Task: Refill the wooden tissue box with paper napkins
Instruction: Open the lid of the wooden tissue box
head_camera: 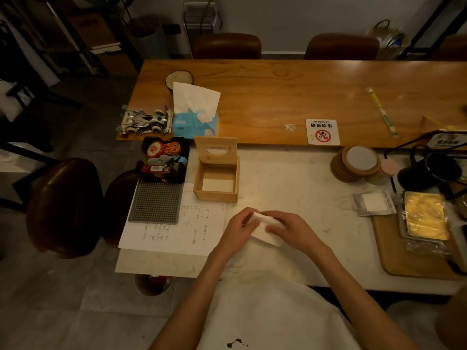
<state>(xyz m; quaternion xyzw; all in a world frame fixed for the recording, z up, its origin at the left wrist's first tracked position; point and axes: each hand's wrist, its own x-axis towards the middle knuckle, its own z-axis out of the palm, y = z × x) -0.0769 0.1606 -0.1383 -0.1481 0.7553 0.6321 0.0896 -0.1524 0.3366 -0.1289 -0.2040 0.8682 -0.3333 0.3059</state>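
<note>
A person's left hand and right hand together grip a folded white paper napkin just above the white table, near its front edge. The wooden tissue box stands open toward the table's left edge, its slotted lid tilted up at the back and some white napkins lying inside. A printed sheet lies just left of the hands.

beside the tan wooden box: white napkin, pale blue tissue pack, grey dotted mat.
</note>
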